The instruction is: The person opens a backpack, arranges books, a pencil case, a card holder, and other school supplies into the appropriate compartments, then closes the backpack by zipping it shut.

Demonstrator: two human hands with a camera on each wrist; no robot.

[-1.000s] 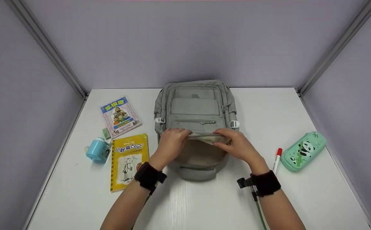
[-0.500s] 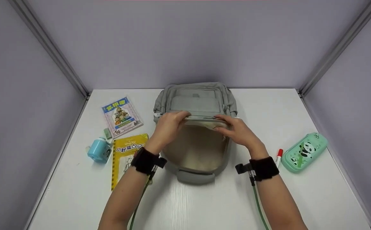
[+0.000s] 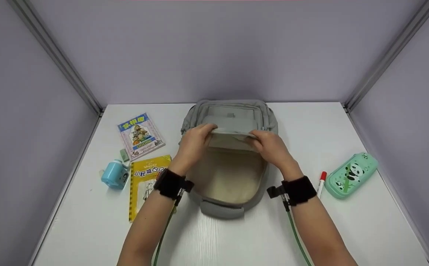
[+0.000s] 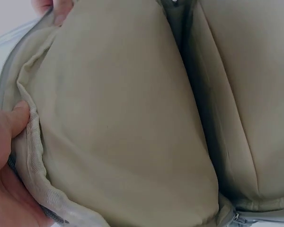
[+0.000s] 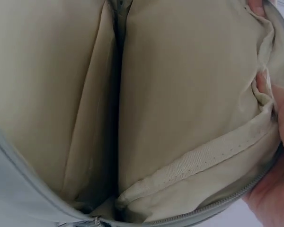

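We are seeing the backpack (image 3: 229,162) lying open mid-table, beige lining bare. Our left hand (image 3: 194,142) and right hand (image 3: 271,147) are both gripping its flap (image 3: 232,127) at twelve o'clock.

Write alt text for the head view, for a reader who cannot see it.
Two hands, left hand and right hand, hold the front flap of a grey backpack folded back, showing its beige lining, on a white table. Left of it lie two books and a blue sharpener; right, a red-capped pen and a green panda case.
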